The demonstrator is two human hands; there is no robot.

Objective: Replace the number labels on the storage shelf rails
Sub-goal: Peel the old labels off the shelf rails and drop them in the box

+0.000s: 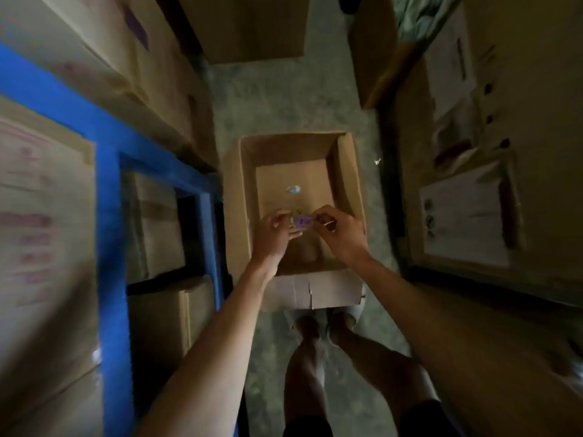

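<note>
both hands pinch purple label (302, 221); long axis left-right

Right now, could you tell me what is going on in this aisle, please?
A person stands in a narrow aisle between a blue shelf frame loaded with cartons and more stacked cartons opposite. Both hands meet over an open cardboard box on the floor: the left hand and the right hand pinch a small purple label between them. A few small scraps lie in the box bottom. The picture is too blurred to read the label.
</note>
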